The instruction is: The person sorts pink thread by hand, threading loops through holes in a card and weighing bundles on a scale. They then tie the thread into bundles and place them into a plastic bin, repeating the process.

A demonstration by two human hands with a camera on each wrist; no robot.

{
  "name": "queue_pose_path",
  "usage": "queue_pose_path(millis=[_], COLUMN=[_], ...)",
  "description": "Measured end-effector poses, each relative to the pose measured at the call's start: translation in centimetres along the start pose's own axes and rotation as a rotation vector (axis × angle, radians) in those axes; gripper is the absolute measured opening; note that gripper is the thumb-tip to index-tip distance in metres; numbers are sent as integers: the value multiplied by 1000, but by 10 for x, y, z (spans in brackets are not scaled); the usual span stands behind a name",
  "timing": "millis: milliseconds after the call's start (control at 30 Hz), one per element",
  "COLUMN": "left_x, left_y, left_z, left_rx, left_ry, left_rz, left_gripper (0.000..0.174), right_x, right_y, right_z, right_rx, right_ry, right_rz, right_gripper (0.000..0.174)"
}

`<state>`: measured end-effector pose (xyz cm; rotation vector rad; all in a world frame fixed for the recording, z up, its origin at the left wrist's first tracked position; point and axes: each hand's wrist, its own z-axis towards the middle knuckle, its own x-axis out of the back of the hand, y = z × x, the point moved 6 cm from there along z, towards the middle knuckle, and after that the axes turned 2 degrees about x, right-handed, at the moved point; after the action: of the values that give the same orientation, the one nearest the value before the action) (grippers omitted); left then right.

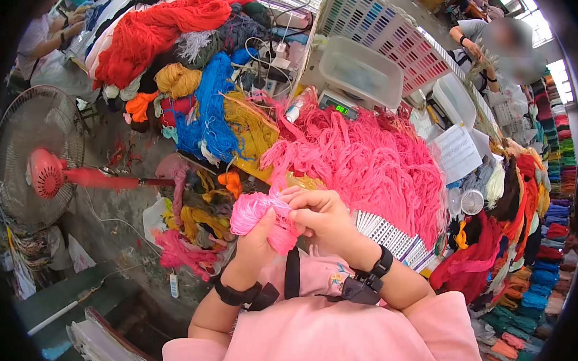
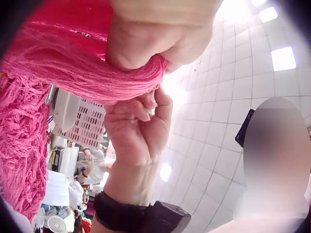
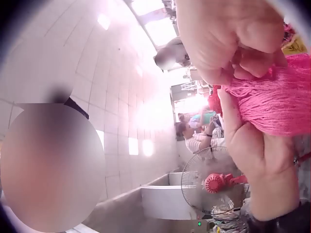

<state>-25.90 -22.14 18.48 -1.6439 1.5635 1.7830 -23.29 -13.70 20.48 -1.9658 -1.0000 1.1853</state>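
Note:
A bundle of pink yarn point(image 1: 252, 212) is held up in front of the person's chest. The left hand point(image 1: 255, 245) grips it from below, with the thumb lying along its front. From the other side, the right hand point(image 1: 329, 220) pinches strands at the bundle's edge with curled fingers. In the right wrist view the yarn point(image 3: 277, 104) spreads out from between both hands. The left wrist view has the strands drawn together into a thick loop point(image 2: 97, 80) where the hands meet. A large heap of loose pink yarn point(image 1: 373, 161) lies on the table just beyond.
A scale with a green display point(image 1: 337, 107) and a clear plastic tub point(image 1: 361, 71) stand behind the heap. Blue yarn point(image 1: 208, 112) and red yarn point(image 1: 160, 30) are piled left. A standing fan point(image 1: 47, 173) is at far left. Printed cards point(image 1: 396, 240) lie near the right forearm.

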Motion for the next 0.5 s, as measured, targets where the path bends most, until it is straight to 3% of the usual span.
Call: queue_pose_path(millis=[133,167,233,267,333,500], left_x=[8,8,15,17,28,35], left_y=[0,0,8,7,-1,-4], left_z=[-3,-4,-8,-7,-4,-1], left_rx=[-33,-33,-146,-145,-73,-118], left_ry=[-15,-13,216,220,239,270], left_rz=[-248,-251,477,474,178,100], left_gripper=[36,36,30,30,25,28], right_x=[1,-3,-5,-4,-2,7], right_y=[5,2,2,4,5,2], right_z=[3,3,3,4,6,8], right_rx=[-90,-47,-11,-5,2,-72], right_ry=[28,15,4,5,7,34], right_rz=[125,-5,-135,-125,-115,161], right_gripper=[9,9,9,9,10,9])
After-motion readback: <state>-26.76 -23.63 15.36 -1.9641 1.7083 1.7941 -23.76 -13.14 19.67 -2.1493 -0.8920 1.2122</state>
